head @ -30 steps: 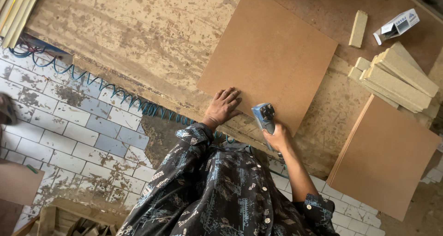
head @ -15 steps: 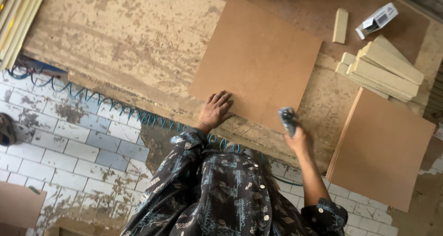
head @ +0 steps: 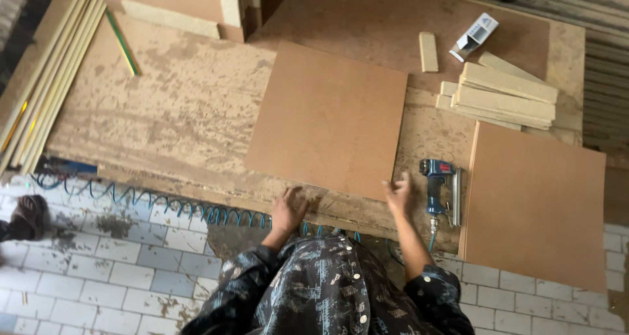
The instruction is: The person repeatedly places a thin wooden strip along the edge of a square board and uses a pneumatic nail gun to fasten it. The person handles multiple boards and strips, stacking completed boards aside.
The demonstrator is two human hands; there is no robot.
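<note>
Hands [head: 344, 204] both empty, fingers spread at near edge of brown board [head: 331, 119] on counter [head: 170, 119], I see blue nailer [head: 438, 184] lying just beside right hand [head: 398, 196].

The left hand [head: 288, 209] and right hand [head: 398, 195] sit at the near edge of the brown board [head: 327, 119], with bare worn workbench [head: 170, 112] open to the left as far as the bundle of pale strips [head: 46, 79] and a green pencil [head: 122, 43]. To the right the way is tight: the blue nail gun [head: 438, 184] lies just beside the right hand, hard against the edge of a second board stack [head: 537, 204]. Behind that, stacked wood blocks [head: 501, 98], a lone block [head: 428, 51] and a small white box [head: 474, 35] crowd the far right, while the coiled blue air hose [head: 183, 207] hangs along the bench's near edge.
</note>
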